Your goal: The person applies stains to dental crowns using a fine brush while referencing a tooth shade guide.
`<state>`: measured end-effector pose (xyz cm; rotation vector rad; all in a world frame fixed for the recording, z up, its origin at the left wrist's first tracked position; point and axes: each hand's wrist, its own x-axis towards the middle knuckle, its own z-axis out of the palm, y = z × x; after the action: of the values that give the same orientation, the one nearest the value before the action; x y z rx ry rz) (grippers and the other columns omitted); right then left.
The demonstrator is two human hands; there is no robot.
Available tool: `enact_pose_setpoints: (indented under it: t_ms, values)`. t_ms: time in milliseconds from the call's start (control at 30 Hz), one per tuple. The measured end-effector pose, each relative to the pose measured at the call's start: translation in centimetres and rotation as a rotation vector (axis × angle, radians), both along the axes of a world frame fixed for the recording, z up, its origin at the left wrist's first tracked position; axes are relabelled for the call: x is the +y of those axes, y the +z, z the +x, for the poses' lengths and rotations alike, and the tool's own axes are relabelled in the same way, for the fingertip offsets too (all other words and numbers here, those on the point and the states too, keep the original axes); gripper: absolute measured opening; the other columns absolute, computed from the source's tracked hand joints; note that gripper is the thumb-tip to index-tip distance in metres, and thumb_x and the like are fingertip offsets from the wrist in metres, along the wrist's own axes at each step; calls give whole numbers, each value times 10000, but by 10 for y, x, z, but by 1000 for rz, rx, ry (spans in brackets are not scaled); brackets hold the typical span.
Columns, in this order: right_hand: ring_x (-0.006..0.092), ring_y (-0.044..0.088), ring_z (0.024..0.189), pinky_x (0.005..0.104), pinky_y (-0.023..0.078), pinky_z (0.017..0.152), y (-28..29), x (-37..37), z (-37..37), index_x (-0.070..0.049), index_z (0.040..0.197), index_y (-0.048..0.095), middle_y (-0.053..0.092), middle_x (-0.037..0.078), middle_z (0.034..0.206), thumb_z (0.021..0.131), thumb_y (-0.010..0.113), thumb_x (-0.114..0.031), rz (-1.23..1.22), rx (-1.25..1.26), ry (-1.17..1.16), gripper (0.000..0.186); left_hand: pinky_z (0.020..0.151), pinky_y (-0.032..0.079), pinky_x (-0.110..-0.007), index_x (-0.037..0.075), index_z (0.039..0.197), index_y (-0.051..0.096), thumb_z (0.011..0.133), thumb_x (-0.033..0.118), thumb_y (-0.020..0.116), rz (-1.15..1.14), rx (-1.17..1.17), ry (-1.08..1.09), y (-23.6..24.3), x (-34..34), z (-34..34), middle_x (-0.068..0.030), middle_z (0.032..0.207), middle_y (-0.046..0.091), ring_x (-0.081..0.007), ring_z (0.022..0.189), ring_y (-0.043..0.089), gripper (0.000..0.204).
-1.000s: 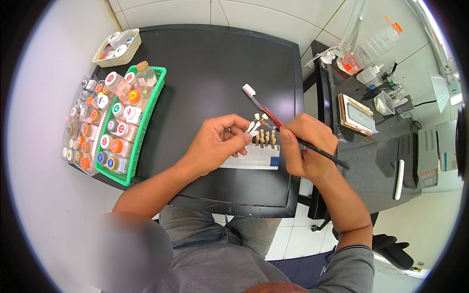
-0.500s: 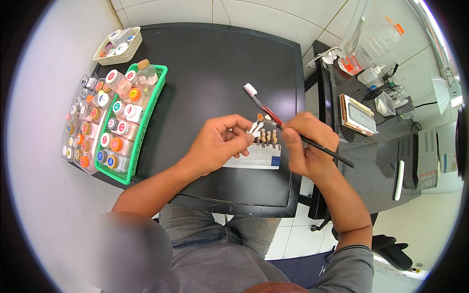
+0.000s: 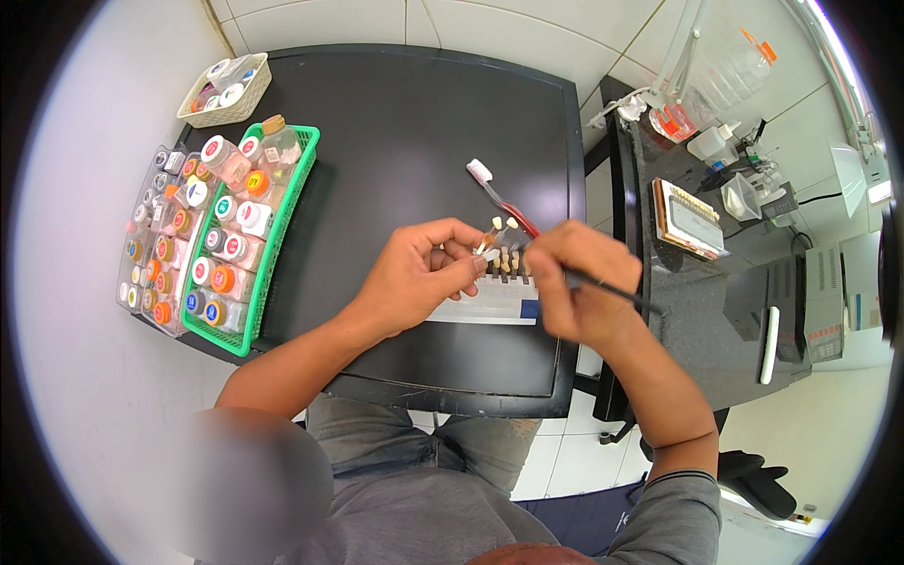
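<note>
My left hand (image 3: 428,268) is closed in a pinch on small tooth-coloured shade tabs with pale tips (image 3: 497,224) pointing up and away from me. Across from it, my right hand (image 3: 586,278) grips a slim black-handled brush (image 3: 612,285). The handle slants down to the right; the brush's tip is hard to make out among the tabs. Just beyond both hands lies a toothbrush (image 3: 508,209) with white bristles and a red handle. Beneath the hands is a white holder (image 3: 480,308) with a blue corner, with several more tooth-shaped tabs (image 3: 504,266) along its far edge.
On the black table (image 3: 395,132), a green basket (image 3: 306,169) and a clear case (image 3: 141,240) of lidded jars stand left. A cream basket (image 3: 226,111) sits behind. The dark side counter (image 3: 697,311) at right carries a boxed shade set (image 3: 687,221), bottles and a grey machine (image 3: 824,297).
My right hand has shifted slightly left and nearer my left hand, tilting the black handle flatter. Pale tab tips now show where a brown one showed before. My left hand has barely moved.
</note>
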<state>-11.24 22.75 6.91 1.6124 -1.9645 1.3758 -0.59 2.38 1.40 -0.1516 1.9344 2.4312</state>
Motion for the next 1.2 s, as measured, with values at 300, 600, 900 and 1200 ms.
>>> enact_pose_setpoints:
  t_ms: [300,600,900,1200]
  values:
    - [148,642,590,299,498,554,-6,7,2,17,931,736,714,93,752,995,752,-24,-22,-255,-122,78,761,593,-264,-33,1226,736,1025,48,731,-70,79,76,1,4,0,-36,965,704,-91,818,721,217]
    - [111,685,608,268,514,564,-11,1,3,18,978,734,723,77,705,1042,741,-65,-36,-225,-92,104,721,595,-286,-17,1230,781,982,-24,724,-463,364,229,4,8,4,-70,947,662,-125,795,726,254]
    - [150,691,609,293,532,574,-5,3,8,7,975,742,730,87,748,1019,773,-74,-7,-227,-142,97,709,615,-270,-11,1211,793,933,-65,749,-653,453,277,3,11,6,-79,949,683,-135,797,754,286]
    - [161,711,649,304,547,601,-4,3,11,3,977,750,736,91,779,1001,788,-69,19,-210,-136,85,686,609,-273,2,1219,792,925,-72,757,-742,478,307,3,10,5,-72,920,665,-132,766,738,305]
